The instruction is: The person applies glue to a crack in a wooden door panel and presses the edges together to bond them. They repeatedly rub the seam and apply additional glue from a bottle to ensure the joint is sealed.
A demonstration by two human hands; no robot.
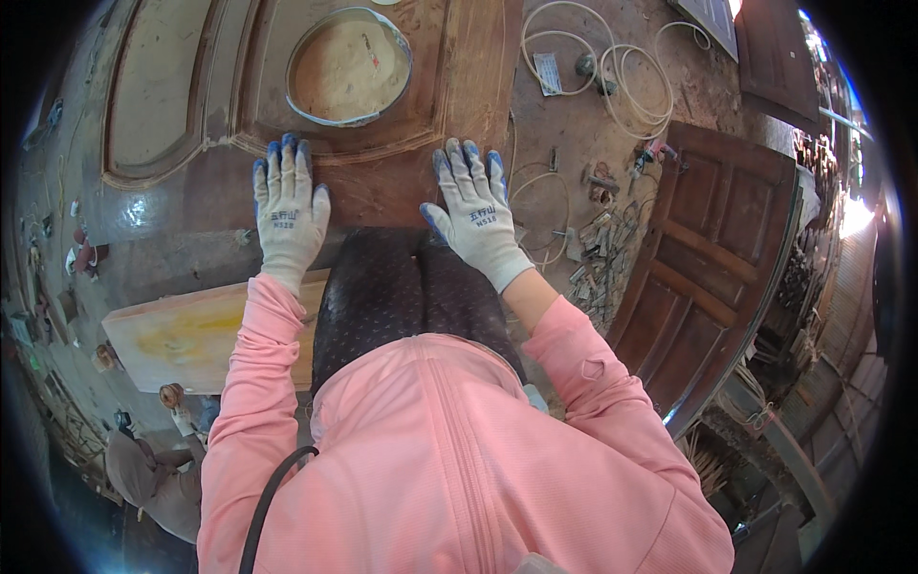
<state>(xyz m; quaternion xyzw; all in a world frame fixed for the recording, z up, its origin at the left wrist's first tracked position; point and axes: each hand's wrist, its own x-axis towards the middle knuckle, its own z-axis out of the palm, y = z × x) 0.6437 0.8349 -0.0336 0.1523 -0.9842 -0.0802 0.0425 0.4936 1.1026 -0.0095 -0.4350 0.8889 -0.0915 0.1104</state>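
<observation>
A brown wooden door panel (pixel 373 196) with carved mouldings lies flat in front of me. My left hand (pixel 290 212), in a pale work glove with blue fingertips, rests palm down on its near edge, fingers stretched forward. Farther right along the same edge, my right hand (pixel 475 212) lies flat in a matching glove, thumb apart from the fingers. Neither hand holds anything. Beyond and between them sits a round, pale-rimmed tub or lid (pixel 346 72) with a dusty tan surface; I cannot tell which it is.
A pale board with a yellow stain (pixel 201 330) is at my left, near a crouching person (pixel 158 474). Coiled hose (pixel 631 91) and wood scraps (pixel 602 253) litter the floor at right. Another dark panelled door (pixel 708 253) lies beyond my right arm.
</observation>
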